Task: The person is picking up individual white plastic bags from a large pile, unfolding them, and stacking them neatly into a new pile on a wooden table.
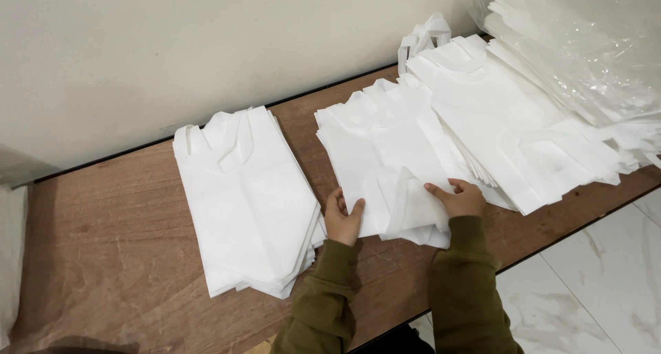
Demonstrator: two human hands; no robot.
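working left to right: a squared stack of white non-woven bags (pixel 244 202) lies flat on the brown wooden table (pixel 110 251), apart from both hands. the left hand (pixel 342 218) rests flat, fingers spread, on the lower left corner of the middle bag stack (pixel 375 147). the right hand (pixel 460 197) pinches a raised fold of the top bag (pixel 406 202), fingers closed on the fabric. judged from the creases, the bag is light, soft and limp, not fragile; it likely slides on its neighbours, so hold it at an edge or fold. further right, a fanned pile of bags (pixel 509 127) overlaps, then a clear plastic wrap (pixel 592 44) over more bags. no labels or signs are visible.
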